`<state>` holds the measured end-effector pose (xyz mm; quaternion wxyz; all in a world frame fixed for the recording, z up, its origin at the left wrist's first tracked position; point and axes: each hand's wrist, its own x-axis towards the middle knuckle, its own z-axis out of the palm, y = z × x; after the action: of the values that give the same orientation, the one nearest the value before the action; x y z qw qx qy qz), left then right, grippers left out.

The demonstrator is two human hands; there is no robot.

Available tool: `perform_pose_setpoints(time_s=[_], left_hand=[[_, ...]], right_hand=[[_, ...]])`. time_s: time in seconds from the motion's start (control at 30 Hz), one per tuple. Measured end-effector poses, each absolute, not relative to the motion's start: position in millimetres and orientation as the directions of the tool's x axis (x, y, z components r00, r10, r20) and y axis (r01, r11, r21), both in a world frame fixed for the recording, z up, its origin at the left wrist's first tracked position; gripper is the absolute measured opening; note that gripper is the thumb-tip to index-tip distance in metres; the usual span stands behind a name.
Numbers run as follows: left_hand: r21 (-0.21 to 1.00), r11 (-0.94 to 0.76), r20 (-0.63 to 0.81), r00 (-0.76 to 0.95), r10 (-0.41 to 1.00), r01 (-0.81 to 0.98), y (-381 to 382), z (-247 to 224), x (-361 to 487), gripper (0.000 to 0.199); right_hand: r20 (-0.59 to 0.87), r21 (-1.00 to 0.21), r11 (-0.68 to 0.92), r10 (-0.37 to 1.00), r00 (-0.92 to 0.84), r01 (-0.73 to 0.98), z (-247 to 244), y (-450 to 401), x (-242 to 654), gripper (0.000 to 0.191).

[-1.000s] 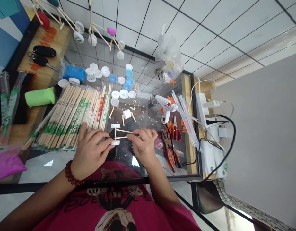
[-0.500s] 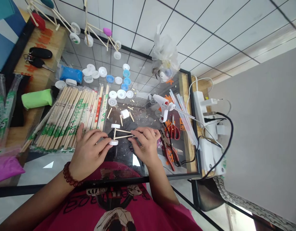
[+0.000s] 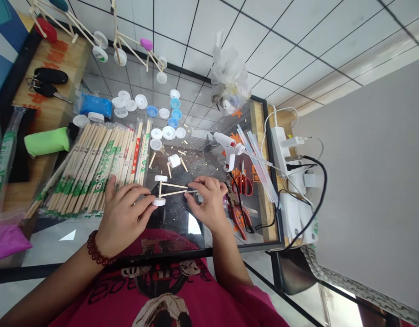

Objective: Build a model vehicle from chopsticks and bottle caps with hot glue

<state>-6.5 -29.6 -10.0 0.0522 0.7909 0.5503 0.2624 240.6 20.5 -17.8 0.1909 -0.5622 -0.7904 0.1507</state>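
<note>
A small frame of wooden sticks (image 3: 173, 185) lies over the dark glass tabletop, its two long sticks narrowing toward the right. White bottle caps form wheels at its left end: a far cap (image 3: 161, 178) and a near cap (image 3: 158, 202). The thumb and fingertips of my left hand (image 3: 126, 215) pinch the near cap. At the narrow end, my right hand (image 3: 209, 202) has its thumb and fingers bent together around a thin greyish piece (image 3: 192, 191), whose kind is unclear. Just beyond the frame stands a white cap with stick legs (image 3: 174, 161).
Wrapped chopsticks (image 3: 93, 168) lie left, with loose bottle caps (image 3: 168, 132) behind. To the right are a glue gun (image 3: 229, 147), scissors (image 3: 242, 181), red-handled pliers (image 3: 238, 218), clear glue sticks (image 3: 259, 163) and a power strip (image 3: 287, 177). Stick models (image 3: 134, 47) stand at the back.
My right hand has shifted slightly right relative to the frame, exposing more of the thin greyish piece at the sticks' ends. My left hand stays on the near cap. The whole view has moved slightly.
</note>
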Motion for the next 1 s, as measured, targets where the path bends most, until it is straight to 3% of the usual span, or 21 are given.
perform_pose_setpoints(time_s=[0.4,0.67,1.0], left_hand=[[0.382,-0.391,0.353,0.259,0.899,0.838,-30,-9,-6,0.008],[0.392,-0.376,0.344,0.245,0.906,0.84,-30,-9,-6,0.007],[0.399,-0.371,0.336,0.242,0.91,0.839,-30,-9,-7,0.008]], right_hand=[[0.155,-0.503,0.313,0.95,-0.273,0.806,-17,20,241,0.005],[0.143,-0.473,0.285,0.959,-0.246,0.834,-17,17,232,0.023],[0.128,-0.467,0.286,0.958,-0.256,0.837,-23,17,229,0.016]])
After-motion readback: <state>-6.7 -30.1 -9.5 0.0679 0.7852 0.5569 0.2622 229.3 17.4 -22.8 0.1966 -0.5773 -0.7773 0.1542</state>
